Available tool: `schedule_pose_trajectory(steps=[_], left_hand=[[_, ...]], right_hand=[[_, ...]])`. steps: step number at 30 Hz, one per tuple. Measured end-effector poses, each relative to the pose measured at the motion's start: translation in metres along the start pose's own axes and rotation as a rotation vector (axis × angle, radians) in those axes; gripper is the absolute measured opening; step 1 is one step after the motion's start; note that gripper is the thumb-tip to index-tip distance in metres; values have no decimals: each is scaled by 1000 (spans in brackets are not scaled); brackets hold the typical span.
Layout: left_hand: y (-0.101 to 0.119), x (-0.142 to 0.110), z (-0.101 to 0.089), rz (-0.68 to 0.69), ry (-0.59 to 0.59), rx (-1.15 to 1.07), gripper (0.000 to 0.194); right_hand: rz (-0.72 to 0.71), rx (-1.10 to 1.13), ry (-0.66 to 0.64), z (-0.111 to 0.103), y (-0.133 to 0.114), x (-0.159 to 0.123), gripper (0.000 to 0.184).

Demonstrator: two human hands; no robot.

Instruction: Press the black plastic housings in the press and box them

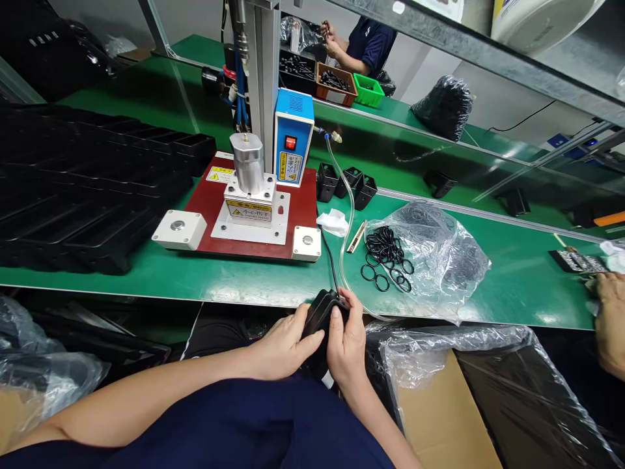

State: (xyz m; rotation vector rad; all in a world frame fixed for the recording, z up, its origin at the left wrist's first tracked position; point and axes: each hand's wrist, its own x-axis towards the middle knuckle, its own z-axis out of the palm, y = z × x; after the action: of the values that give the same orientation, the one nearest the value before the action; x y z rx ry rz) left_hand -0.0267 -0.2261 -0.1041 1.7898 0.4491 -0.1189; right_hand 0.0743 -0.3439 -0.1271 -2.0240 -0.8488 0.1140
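Note:
Both my hands hold one black plastic part just below the front edge of the green table. My left hand wraps the part's left side, fingers closed on it. My right hand grips its right side, fingers curled over the top. A pile of black rubber rings lies on a clear plastic bag just beyond my right hand. A small press with a red base stands on the table ahead of my hands.
Stacked black trays fill the left. Three black parts stand behind the press. A bag-lined cardboard box sits at lower right. Another person's hand shows at the right edge; a further person works across the back.

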Motion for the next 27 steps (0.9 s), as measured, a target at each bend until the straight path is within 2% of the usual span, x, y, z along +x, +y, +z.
schedule_pose_trajectory(steps=[3, 9, 15, 17, 20, 27], left_hand=[[0, 0, 0, 31, -23, 6, 38], [-4, -1, 2, 76, 9, 63, 34], [-15, -2, 6, 99, 50, 163, 26], [-18, -3, 7, 98, 35, 181, 26], [-21, -4, 7, 103, 12, 181, 29], [-25, -9, 9, 102, -3, 174, 27]], right_hand=[[65, 161, -4, 7, 0, -4, 37], [42, 212, 57, 11, -2, -6, 30], [177, 487, -142, 2, -9, -5, 45], [231, 562, -159, 0, -10, -7, 47], [267, 588, -129, 1, -11, -12, 45], [251, 523, -52, 7, -10, -25, 41]])
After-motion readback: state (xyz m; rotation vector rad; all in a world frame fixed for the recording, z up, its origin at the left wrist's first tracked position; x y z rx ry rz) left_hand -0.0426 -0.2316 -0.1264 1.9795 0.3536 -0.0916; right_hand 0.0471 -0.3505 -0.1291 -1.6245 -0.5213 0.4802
